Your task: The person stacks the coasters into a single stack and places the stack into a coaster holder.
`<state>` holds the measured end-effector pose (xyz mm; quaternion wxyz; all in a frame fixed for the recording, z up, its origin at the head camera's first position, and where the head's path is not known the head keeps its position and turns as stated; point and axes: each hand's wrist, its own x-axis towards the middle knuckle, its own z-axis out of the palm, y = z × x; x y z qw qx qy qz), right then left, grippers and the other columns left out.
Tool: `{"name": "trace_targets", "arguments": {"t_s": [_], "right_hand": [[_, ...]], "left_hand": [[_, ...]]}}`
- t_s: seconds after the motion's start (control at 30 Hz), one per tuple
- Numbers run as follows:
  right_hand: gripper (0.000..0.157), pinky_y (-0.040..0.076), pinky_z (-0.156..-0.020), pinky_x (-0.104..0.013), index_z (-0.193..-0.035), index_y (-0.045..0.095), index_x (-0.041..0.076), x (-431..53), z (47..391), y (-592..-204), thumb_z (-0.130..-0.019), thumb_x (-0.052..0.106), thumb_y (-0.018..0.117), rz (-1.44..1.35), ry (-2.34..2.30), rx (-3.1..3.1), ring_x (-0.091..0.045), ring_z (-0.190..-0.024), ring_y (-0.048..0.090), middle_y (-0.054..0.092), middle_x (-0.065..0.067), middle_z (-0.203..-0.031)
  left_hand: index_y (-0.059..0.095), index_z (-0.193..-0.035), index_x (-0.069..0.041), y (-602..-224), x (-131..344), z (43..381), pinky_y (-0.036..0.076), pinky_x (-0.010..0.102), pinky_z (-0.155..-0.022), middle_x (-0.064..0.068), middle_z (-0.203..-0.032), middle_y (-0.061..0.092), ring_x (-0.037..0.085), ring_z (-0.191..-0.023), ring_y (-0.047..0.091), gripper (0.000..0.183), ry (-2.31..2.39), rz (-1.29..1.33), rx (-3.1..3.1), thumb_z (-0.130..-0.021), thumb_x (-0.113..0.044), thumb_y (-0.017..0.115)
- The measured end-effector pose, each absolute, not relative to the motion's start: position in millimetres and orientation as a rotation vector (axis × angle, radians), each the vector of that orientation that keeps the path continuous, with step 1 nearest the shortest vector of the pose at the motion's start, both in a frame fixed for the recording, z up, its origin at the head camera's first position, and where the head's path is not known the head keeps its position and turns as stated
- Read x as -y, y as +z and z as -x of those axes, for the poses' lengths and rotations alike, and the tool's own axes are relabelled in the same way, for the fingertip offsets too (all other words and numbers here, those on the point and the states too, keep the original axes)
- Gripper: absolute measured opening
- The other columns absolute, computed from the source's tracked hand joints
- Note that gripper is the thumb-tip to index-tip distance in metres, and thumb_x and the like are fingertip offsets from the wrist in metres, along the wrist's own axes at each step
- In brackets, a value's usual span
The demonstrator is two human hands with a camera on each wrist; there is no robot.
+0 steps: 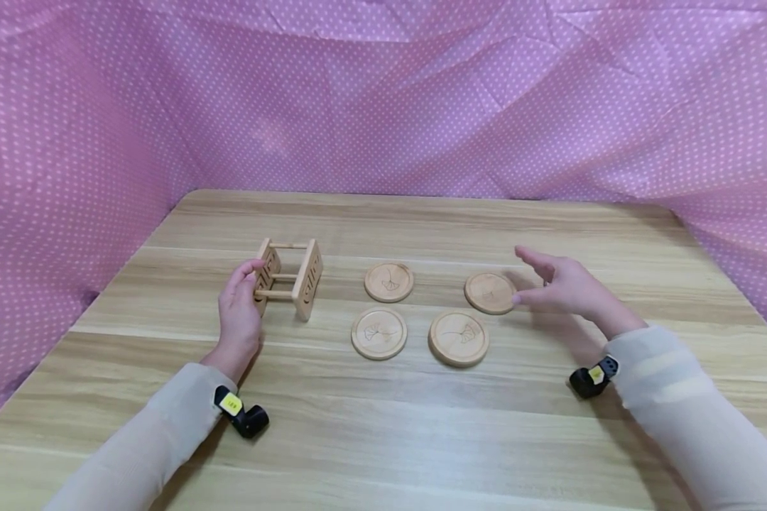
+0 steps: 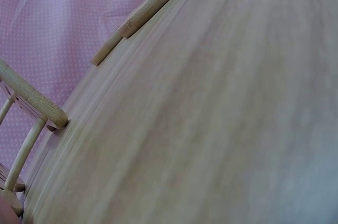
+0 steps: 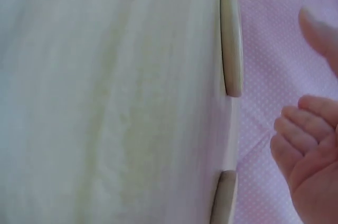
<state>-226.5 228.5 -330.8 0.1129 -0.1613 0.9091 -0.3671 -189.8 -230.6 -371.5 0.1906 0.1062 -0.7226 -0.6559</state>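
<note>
My left hand [image 1: 239, 316] grips the left panel of a small wooden coaster rack [image 1: 308, 280]. Two cut-out panels joined by round rods make up this rack; it stands upright on the table, and part of its left panel is hidden behind the fingers. My right hand [image 1: 565, 287] hovers at the right with thumb and fingers spread, holding nothing. Its thumb tip is close to the back right round wooden coaster [image 1: 489, 293]. Other coasters with engraved leaf sprigs lie flat: back left [image 1: 389, 282], front left [image 1: 379, 333] and front right [image 1: 459, 339], the last looking thicker.
The light wood-grain table [image 1: 383, 440] has rounded far corners. Pink polka-dot cloth [image 1: 383, 99] hangs behind it and along both sides. A small black camera is strapped on each wrist over pale sleeves.
</note>
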Motion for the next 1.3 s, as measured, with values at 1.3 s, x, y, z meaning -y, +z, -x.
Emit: {"name": "trace_targets", "arguments": {"t_s": [1.3], "right_hand": [[0.118,0.009,-0.110,-0.053,-0.143,-0.007,-0.003,-258,224,-338,-0.072,0.047,0.073,-0.293,-1.099,-2.612,-0.045,-0.136,0.000,-0.003,-0.029,-0.148]], "left_hand": [[0.053,-0.120,0.002,-372,229,191,0.029,0.028,-0.101,0.005,-0.130,0.049,0.010,-0.118,0.041,0.034,-1.854,-0.256,1.971,-0.096,-0.007,0.029]]}}
